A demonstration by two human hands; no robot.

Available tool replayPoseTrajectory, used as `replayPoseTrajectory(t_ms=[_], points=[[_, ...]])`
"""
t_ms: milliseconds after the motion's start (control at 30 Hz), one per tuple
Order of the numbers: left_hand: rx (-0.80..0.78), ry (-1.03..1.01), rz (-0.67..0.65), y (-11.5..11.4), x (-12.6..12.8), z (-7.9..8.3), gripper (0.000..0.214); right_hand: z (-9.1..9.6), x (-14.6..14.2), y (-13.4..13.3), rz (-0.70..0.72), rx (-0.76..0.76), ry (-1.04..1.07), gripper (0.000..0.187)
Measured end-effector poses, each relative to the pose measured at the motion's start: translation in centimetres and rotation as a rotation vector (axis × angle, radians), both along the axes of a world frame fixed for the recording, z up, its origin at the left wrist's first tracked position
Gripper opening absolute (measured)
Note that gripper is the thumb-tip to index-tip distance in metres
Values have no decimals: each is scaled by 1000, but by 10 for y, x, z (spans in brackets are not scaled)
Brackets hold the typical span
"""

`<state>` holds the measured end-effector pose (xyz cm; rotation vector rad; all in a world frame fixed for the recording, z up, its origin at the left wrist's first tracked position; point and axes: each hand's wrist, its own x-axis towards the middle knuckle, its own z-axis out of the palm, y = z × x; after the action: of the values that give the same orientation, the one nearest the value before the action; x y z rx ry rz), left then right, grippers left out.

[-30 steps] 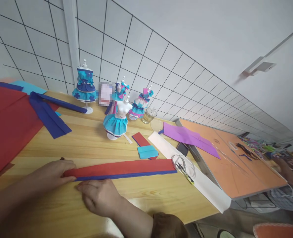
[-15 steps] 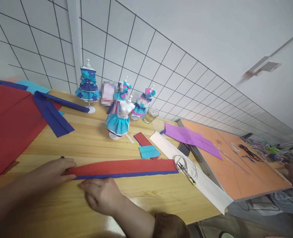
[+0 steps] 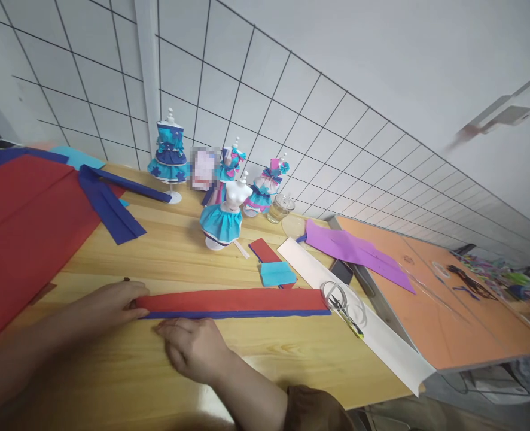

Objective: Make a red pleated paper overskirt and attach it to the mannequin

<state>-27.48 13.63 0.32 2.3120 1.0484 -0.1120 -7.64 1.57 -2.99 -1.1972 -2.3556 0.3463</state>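
A long red strip with a blue layer along its near edge [image 3: 238, 301], like folded crepe paper, lies across the wooden table. My left hand [image 3: 128, 299] has closed on its left end, thumb on the near side and fingers over the far side. Just below the blue edge, my right hand [image 3: 195, 347] rests with curled fingers pressed together; whether anything sits between its fingertips is hidden. At the strip's right end lie yellow-handled scissors [image 3: 348, 317] and a coil of clear tubing or cord [image 3: 334, 296].
Small dress forms [image 3: 224, 221] in turquoise, blue and pink outfits stand along the grid wall. A large red sheet [image 3: 27, 221] and a folded blue strip [image 3: 112, 209] lie left. Right are a glass [image 3: 280, 209], a white strip [image 3: 381, 344], a purple sheet [image 3: 359, 248] and an orange table [image 3: 435, 323].
The whole view has shifted slightly, with everything a little further right. My left thumb has moved up slightly at the strip's end. The right hand stays nearly the same beside the blue edge.
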Motion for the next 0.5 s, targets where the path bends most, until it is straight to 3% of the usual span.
replayPoseTrajectory(t_ms=[200,500], points=[[-87,-21,27,-2,-2,1,24,-1,-1,0,2,22,35,35],[-71,-70,5,3,-7,-15,26,1,-2,0,-6,42,51,34]])
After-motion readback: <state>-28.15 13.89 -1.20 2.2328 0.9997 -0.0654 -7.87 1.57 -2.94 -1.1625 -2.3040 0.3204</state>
